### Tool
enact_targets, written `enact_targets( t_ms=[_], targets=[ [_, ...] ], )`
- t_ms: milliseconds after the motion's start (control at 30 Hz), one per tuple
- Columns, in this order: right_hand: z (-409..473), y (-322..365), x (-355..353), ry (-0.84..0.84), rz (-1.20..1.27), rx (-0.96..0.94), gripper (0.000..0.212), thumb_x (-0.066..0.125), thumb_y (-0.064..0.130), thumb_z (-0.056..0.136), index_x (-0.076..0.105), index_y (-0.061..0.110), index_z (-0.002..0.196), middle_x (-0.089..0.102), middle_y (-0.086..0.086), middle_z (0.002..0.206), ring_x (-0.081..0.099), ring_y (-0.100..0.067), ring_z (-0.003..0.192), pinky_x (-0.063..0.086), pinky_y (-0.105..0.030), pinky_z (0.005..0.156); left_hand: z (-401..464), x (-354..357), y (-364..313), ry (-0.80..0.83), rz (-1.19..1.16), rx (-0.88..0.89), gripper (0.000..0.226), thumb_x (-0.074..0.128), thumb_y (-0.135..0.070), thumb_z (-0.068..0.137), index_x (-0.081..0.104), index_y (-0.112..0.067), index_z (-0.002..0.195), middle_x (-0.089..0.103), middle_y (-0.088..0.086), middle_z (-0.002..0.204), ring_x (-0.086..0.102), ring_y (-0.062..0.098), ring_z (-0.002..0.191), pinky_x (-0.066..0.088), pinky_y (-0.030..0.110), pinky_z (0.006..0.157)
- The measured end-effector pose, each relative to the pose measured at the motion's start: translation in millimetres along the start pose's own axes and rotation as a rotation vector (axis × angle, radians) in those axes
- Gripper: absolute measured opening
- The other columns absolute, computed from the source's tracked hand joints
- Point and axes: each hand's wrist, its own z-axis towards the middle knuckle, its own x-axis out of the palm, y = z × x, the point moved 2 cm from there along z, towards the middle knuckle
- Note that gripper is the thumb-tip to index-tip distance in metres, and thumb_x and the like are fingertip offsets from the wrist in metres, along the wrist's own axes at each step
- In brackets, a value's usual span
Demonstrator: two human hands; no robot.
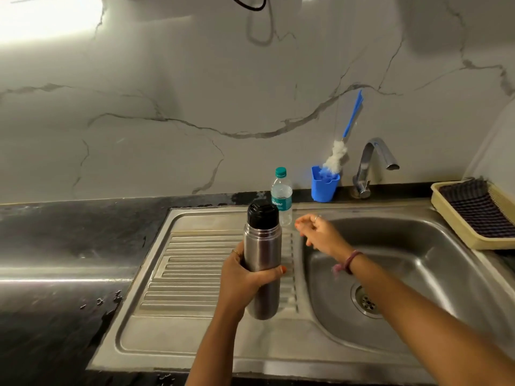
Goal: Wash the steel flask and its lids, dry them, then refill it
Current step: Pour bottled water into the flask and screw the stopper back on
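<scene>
We hold the flask [262, 263] upright over the ribbed draining board of the sink [195, 338], close to the basin's left edge, probably so that drips fall on steel and the cap is easy to reach. Our left hand [245, 277] wraps its lower body, thumb across the front and fingers behind. The black lid [262, 216] is on, so we judge that washing has not begun.

Our right hand [317, 232] hangs over the basin, just right of the lid, fingers loosely curled and holding nothing, seemingly ready to unscrew it.

Along the back edge stand a water bottle [281, 190], likely for the refill, a blue cup [324, 185] with a bottle brush [338, 154], and the tap [372, 162]. A tray [451, 218] with a dark cloth [473, 210] sits at the right edge, cut off by the frame.

The left fingers are hidden behind the flask, and we cannot see any inner lid.
</scene>
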Motion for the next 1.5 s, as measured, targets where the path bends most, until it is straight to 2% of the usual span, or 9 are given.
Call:
enact_targets(
  t_ms=[167,333,400,567,933,1033,1100,1233,1500],
  targets=[
    [15,-24,51,0.063,0.038,0.140,0.076,0.067,0.058,0.076,0.037,0.022,0.136,0.052,0.004,0.118,0.055,-0.014,0.106,0.048,-0.029,0.089,4,-30,9,-0.078,-0.014,-0.029,0.056,0.094,-0.006,0.055,0.067,-0.026,0.100,0.075,-0.014,0.084,0.070,0.005,0.079,0.052,0.013,0.060],
    [22,-37,87,0.170,-0.283,0.069,0.125,0.085,0.056,0.052,0.013,0.025,0.149,0.027,-0.001,0.153,0.028,-0.024,0.139,0.028,-0.044,0.114,8,-53,16,-0.107,-0.015,-0.034,0.054,0.093,-0.003,0.056,0.067,-0.023,0.099,0.074,-0.012,0.083,0.070,0.004,0.075,0.052,0.014,0.059],
    [26,-39,100,0.147,-0.369,0.053,0.119,0.085,0.054,0.056,0.016,0.024,0.149,0.027,0.000,0.153,0.023,-0.024,0.141,0.023,-0.044,0.115,9,-59,19,-0.110,-0.014,-0.038,0.055,0.094,-0.004,0.056,0.067,-0.023,0.100,0.074,-0.012,0.083,0.070,0.005,0.075,0.052,0.014,0.060],
    [33,-47,113,-0.013,-0.322,0.086,0.089,0.084,0.048,0.060,0.036,0.028,0.132,0.047,-0.002,0.136,0.043,-0.022,0.126,0.037,-0.041,0.106,14,-66,21,-0.092,-0.009,-0.042,0.055,0.093,-0.003,0.057,0.064,-0.026,0.099,0.073,-0.019,0.082,0.068,-0.001,0.075,0.050,0.010,0.058],
    [13,-40,41,-0.102,0.034,0.019,0.075,0.087,0.025,0.065,0.046,0.016,0.126,0.056,0.003,0.119,0.054,-0.011,0.106,0.043,-0.017,0.081,24,-52,20,-0.069,-0.008,-0.041,0.056,0.094,-0.007,0.056,0.064,-0.030,0.097,0.072,-0.013,0.081,0.067,-0.001,0.074,0.051,0.012,0.057],
    [2,-29,5,-0.082,0.076,0.011,0.077,0.087,0.036,0.060,0.049,0.022,0.125,0.059,-0.002,0.122,0.060,-0.015,0.105,0.052,-0.027,0.086,25,-41,14,-0.041,-0.012,-0.038,0.056,0.093,-0.006,0.057,0.063,-0.030,0.098,0.071,-0.014,0.083,0.067,-0.004,0.073,0.050,0.009,0.056],
    [-5,-20,-18,-0.083,0.018,0.005,0.080,0.086,0.043,0.056,0.050,0.025,0.126,0.054,-0.004,0.125,0.059,-0.019,0.108,0.053,-0.036,0.092,26,-32,11,-0.020,-0.010,-0.035,0.057,0.094,-0.008,0.057,0.063,-0.030,0.100,0.072,-0.012,0.088,0.067,-0.003,0.076,0.050,0.009,0.057],
    [-16,10,-59,-0.087,-0.332,-0.040,0.077,0.082,0.027,0.070,0.045,0.015,0.137,0.041,-0.002,0.127,0.049,-0.018,0.112,0.043,-0.029,0.094,24,-13,5,0.006,-0.006,-0.009,0.056,0.095,-0.007,0.055,0.064,-0.029,0.097,0.073,-0.012,0.082,0.068,0.000,0.075,0.052,0.012,0.059],
    [-39,58,-113,-0.042,-0.724,-0.086,0.078,0.077,0.039,0.070,0.039,0.025,0.136,0.050,0.004,0.131,0.050,-0.017,0.117,0.038,-0.043,0.105,16,27,-6,0.063,0.004,0.026,0.054,0.095,-0.008,0.056,0.066,-0.027,0.097,0.073,-0.016,0.084,0.069,0.005,0.077,0.052,0.014,0.062]
  ],
)
